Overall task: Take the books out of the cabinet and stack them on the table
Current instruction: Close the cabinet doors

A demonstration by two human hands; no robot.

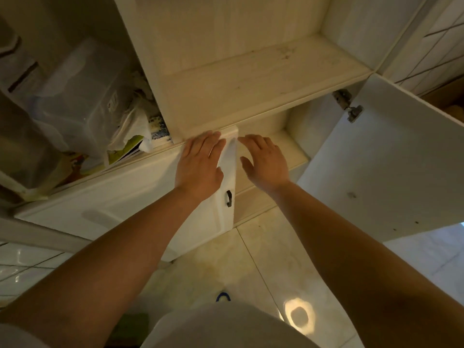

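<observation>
A cream cabinet fills the head view. My left hand lies flat with straight fingers on the top corner of the left lower door, near its dark handle. My right hand hovers open just right of that door's edge, in front of the open lower compartment. The right lower door is swung wide open. Inside that compartment only a bare shelf shows; no books are visible there. Some books or printed papers lie on the upper left shelf.
A clear plastic storage box and white bags crowd the upper left shelf. The upper middle shelf is bare. Glossy tiled floor lies below, with a light reflection and my white shirt at the bottom.
</observation>
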